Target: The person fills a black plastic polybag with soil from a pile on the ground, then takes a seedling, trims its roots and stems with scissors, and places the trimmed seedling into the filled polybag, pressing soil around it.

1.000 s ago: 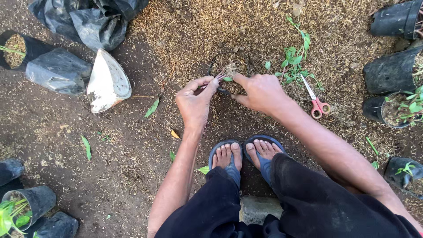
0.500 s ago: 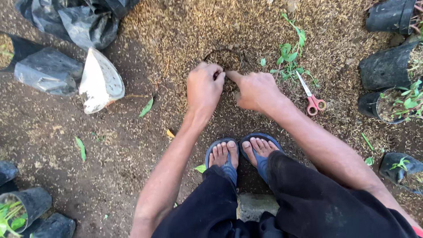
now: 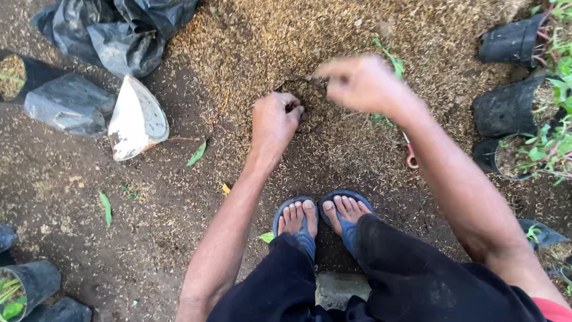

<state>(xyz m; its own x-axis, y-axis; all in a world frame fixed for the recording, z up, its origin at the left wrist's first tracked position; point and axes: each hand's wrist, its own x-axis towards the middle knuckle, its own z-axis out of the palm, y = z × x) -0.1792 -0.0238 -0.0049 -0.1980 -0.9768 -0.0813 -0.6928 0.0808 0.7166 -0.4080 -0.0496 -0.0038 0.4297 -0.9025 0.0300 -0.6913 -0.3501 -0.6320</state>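
I squat over a heap of rice husk point(image 3: 256, 42) on dark soil. My left hand point(image 3: 275, 122) rests on the near rim of a small black planting bag point(image 3: 310, 95) filled with husk, its fingers curled into the opening. Above and to the right of the bag, my right hand point(image 3: 357, 80) hangs in the air, blurred by motion, and I cannot make out its fingers. Red-handled scissors point(image 3: 411, 156) lie on the husk, mostly hidden behind my right forearm. A green seedling point(image 3: 390, 59) lies just beyond my right hand.
Crumpled black plastic bags point(image 3: 119, 30) and a white sack scrap point(image 3: 137, 119) lie at the upper left. Black pots with green plants point(image 3: 506, 107) line the right edge, and more pots point(image 3: 24, 292) stand at the lower left. My feet in blue sandals point(image 3: 322, 214) stand in front of a stone point(image 3: 336, 289).
My right hand has lifted off the planting bag and swung up and right, now blurred. My left hand has stayed at the bag's rim, and the view has shifted closer.
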